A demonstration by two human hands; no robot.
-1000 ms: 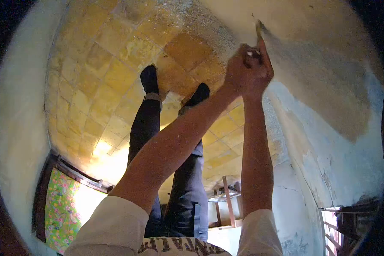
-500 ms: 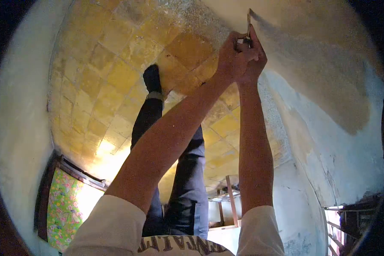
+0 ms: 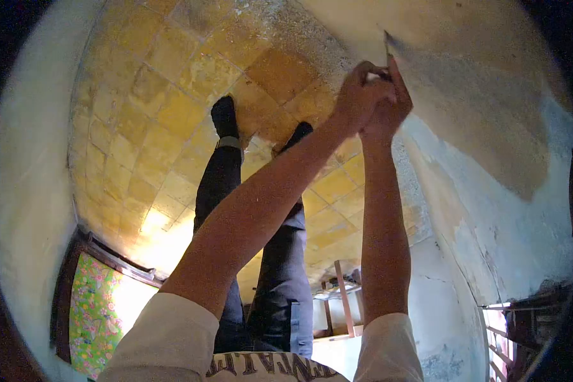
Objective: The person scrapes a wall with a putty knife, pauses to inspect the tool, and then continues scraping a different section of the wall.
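Observation:
My left hand (image 3: 358, 97) and my right hand (image 3: 391, 108) are closed together at the upper right, close to the wall (image 3: 465, 153). Between them they grip a thin-bladed scraper (image 3: 387, 46), seen nearly edge-on. Its handle is mostly hidden in the fingers, and one finger of my right hand lies along it. The blade's tip points away from me and appears to touch the wall, where it casts a shadow. A wide grey-brown patch (image 3: 490, 127) covers the wall beside the hands, with pale blue paint around it.
Worn yellow tiles (image 3: 165, 114) make up the floor, with rough grey grit (image 3: 280, 28) along the wall's base. My legs (image 3: 277, 274) stand below my arms. A flowered curtain (image 3: 95, 305) hangs at lower left. A wooden frame (image 3: 344, 299) stands behind me.
Both hands and the scraper have shifted right and slightly down in the view, staying close to the wall. My second foot now shows beside my left forearm.

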